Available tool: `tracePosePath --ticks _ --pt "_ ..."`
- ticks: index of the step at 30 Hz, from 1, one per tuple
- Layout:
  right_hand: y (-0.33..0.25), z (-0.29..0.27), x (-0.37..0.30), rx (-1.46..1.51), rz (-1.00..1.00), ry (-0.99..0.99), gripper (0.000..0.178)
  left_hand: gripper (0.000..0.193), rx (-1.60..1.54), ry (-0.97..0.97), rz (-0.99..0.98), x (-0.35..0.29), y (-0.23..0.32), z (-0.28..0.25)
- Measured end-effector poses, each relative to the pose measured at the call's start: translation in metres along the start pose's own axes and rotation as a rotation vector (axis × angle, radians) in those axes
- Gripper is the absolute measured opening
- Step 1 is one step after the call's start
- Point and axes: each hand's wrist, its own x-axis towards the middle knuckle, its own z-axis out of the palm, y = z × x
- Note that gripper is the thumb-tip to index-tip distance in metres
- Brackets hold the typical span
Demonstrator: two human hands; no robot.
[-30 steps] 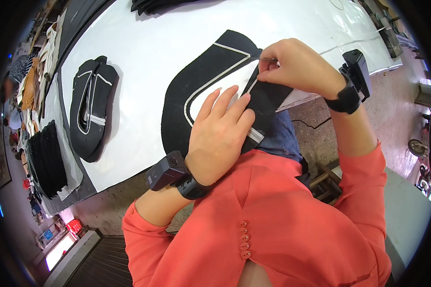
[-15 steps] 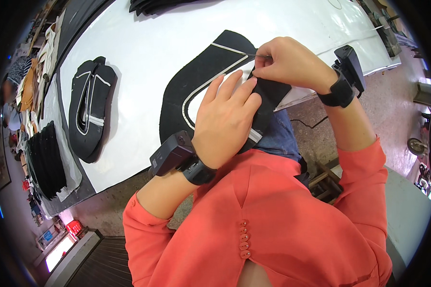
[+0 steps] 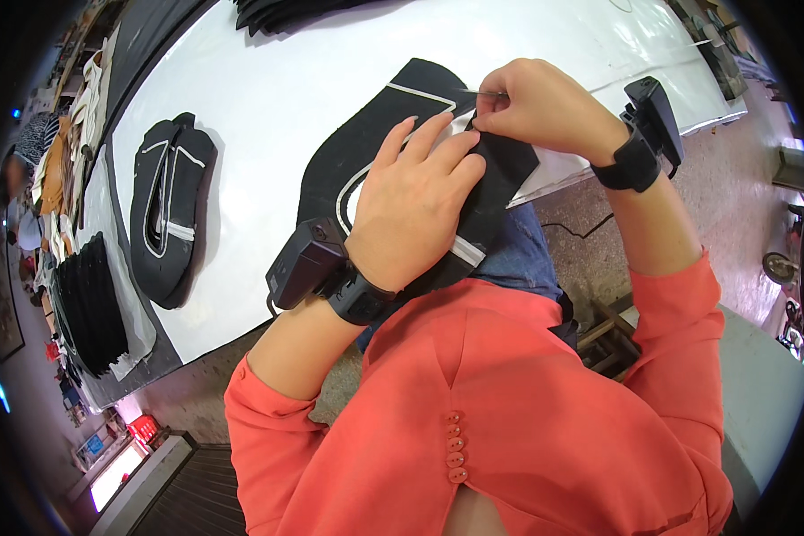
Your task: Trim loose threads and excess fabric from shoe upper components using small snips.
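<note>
A black flat U-shaped piece [image 3: 326, 170] with white strips along its inner edge lies at the table's near edge. My left hand [image 3: 411, 196] rests over its opening, fingers stretched out and touching the inner edge on the right side. In my right hand [image 3: 536, 103], closed in a pinch, is a thin pointed metal tool [image 3: 481, 93]; its exact kind is too small to tell. The tool's tip reaches over the far part of the piece, near the white strips. My right fingertips also touch the black edge there. A white band [image 3: 467, 250] crosses the near right arm of the piece.
A similar black piece with white lines [image 3: 171, 210] lies on the left of the white table [image 3: 250, 116]. Stacked black pieces [image 3: 89, 304] stand at the far left, and more black material [image 3: 304, 13] lies at the back. A wooden stool [image 3: 607, 344] is below the table's right edge.
My left hand has slid slightly left and away from me. My right hand has risen a little with the metal tool, and the black piece has shifted slightly left.
</note>
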Motion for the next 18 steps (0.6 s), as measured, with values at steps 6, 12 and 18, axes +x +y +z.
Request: tracePosePath --ticks 6,12,18 --pt "0.012 -0.005 -0.026 -0.133 -0.172 0.177 0.018 0.027 -0.009 -0.041 -0.018 -0.001 -0.001 0.0" --pt "0.006 -0.004 -0.064 -0.362 -0.326 0.306 0.011 0.028 -0.032 -0.03 -0.034 -0.002 -0.004 0.0" --pt "-0.042 0.02 -0.092 -0.647 -0.273 0.149 0.015 0.035 -0.048 -0.03 -0.028 0.0 -0.002 0.001"
